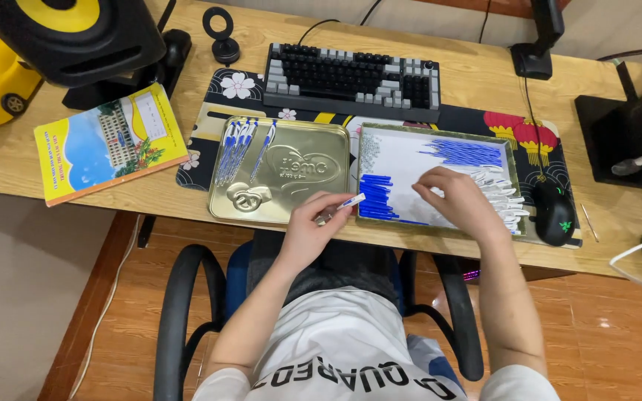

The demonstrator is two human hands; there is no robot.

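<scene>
- Our left hand [307,230] pinches a pen [342,207], fingers closed round its barrel, just over the surface's [440,82] front edge, between the gold tin lid [306,200] and the tray [403,160].
- Our right hand [455,202] rests on the tray, fingers curled among loose white pen parts [503,194]; we cannot tell whether it grips one.
- We judge the pen light, stiff and smooth; best held mid-barrel.
- Finished pens [235,148] lie on the lid's left.

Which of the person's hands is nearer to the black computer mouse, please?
Right. The right hand rests in the tray just beside the mouse; the left hand, holding a pen, is farther away.
</scene>
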